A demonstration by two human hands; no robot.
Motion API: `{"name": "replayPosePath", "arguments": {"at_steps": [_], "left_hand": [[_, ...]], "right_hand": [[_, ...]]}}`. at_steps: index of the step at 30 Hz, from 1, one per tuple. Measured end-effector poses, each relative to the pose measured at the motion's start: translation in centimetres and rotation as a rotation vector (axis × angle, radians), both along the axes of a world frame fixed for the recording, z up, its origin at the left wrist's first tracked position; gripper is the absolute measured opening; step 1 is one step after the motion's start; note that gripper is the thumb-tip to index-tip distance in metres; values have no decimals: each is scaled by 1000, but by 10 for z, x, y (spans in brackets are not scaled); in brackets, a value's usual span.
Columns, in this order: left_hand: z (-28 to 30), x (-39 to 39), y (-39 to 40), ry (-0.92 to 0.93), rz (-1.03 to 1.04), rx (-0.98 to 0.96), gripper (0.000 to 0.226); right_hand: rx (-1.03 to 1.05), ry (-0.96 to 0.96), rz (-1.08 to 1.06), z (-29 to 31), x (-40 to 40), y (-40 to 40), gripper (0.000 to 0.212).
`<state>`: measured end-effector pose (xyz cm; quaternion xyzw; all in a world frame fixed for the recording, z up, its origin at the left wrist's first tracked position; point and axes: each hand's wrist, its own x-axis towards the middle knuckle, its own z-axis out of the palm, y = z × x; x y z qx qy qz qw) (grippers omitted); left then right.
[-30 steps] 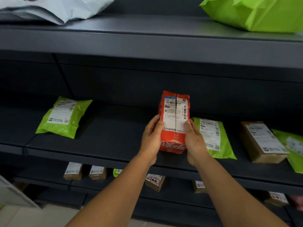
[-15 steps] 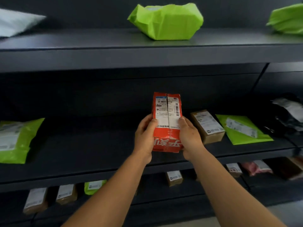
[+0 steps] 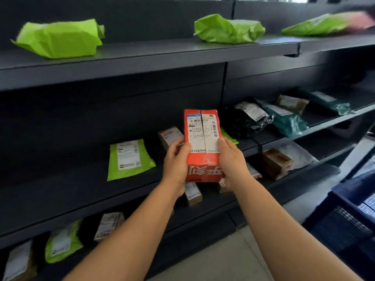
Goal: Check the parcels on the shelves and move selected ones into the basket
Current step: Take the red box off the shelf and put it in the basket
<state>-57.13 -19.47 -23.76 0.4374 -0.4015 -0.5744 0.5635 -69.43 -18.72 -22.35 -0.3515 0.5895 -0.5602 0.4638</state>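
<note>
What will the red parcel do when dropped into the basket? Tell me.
The red parcel, held by the left hand and right hand, keeps straight edges, so probably stiff. Its flat sides suggest it won't roll. Dented top corners hint at soft card.

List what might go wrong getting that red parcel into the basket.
1. The red parcel is gripped only at its lower half by the left hand and right hand, so it might tip or slip during the swing.
2. The basket sits low at the far right, mostly out of view, so a blind drop could miss or catch its rim.
</note>
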Motion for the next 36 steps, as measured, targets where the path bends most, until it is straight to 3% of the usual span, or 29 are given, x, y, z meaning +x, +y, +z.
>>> {"name": "replayPosePath", "arguments": {"at_steps": [23,36], "left_hand": [[-14,-372,110,-34,-661,87,15],[-38,-537,89,-95,-950,167,35]], "right_hand": [[5,-81,-603,-16,-341,185,17],[60,-110,-900,-31,-480,190,19]]}}
